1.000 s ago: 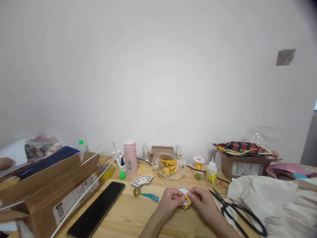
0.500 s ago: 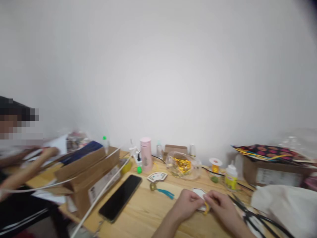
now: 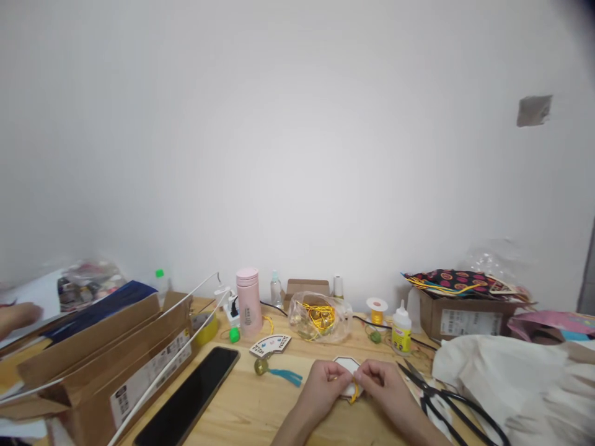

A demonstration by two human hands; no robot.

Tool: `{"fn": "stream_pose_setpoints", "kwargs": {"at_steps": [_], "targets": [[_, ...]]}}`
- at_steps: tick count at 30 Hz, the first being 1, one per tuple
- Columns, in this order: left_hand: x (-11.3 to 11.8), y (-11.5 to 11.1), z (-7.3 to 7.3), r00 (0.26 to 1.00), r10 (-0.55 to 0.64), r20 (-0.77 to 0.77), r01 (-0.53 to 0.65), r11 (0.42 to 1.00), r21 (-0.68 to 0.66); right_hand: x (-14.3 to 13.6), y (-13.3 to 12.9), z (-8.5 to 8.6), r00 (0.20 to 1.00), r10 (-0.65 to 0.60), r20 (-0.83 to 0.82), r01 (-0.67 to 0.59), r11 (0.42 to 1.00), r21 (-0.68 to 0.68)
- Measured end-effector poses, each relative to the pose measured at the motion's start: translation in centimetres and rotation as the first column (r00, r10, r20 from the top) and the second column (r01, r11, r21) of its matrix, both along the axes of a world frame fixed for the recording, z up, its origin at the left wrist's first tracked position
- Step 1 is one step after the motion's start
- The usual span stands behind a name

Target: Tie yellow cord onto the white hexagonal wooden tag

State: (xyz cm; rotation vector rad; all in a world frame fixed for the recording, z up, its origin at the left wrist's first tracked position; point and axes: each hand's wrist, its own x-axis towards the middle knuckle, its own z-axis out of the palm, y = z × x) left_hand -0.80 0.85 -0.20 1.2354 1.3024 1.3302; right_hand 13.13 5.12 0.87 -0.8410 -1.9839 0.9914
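A white octagonal piece with a dark edge (image 3: 345, 367) lies near the table's front, partly behind my fingers. My left hand (image 3: 323, 385) pinches at its left side, and my right hand (image 3: 382, 385) pinches at its right, the fingertips of both nearly meeting. Between them a yellow cord (image 3: 355, 393) hangs over the piece, its upper end hidden in the fingers. To the left lie a fan-shaped white piece (image 3: 271, 345) and a round brass-coloured bead (image 3: 261, 367) with a teal tassel (image 3: 287, 376). Black-handled scissors (image 3: 432, 391) rest right of my right hand.
A phone (image 3: 188, 396), pink bottle (image 3: 250, 303) and long cardboard box (image 3: 125, 365) stand left. Behind are a bag of yellow cord (image 3: 320, 317), a spool (image 3: 377, 311) and glue (image 3: 401, 328). White cloth (image 3: 515, 378) lies right; another person's hand (image 3: 18, 317) shows far left.
The view has swung right, so the table's things sit further left and the other person is mostly out of view. Both my hands keep their pinch at the octagonal piece and cord.
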Motion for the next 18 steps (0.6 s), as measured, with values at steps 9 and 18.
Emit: {"fn": "stream_pose_setpoints", "kwargs": {"at_steps": [9,18], "targets": [[0.27,-0.39,0.85,0.998,-0.040,-0.053,0.043,0.997,0.058,0.28,0.45,-0.36,0.993,-0.114,0.030,0.109,0.986,0.128],[0.38,0.09,0.42,0.995,-0.016,0.100,0.019,0.999,-0.028,0.68,0.13,0.04,0.990,-0.115,0.087,0.094,0.973,0.213]]}}
